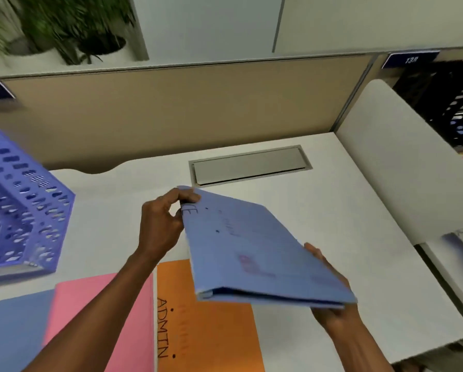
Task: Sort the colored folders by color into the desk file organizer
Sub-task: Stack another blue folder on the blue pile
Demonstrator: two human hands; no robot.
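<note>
both hands gripped the blue folder (252,248); left fingers (187,197) only pinched its corner, so it could slip before reaching the organizer (24,205) further left.

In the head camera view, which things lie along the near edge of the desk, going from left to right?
Blue folder flat on the desk → pink folder → orange folder marked ADMIN → blue folder held above the desk, left hand at its far corner, right hand under its near edge.
</note>
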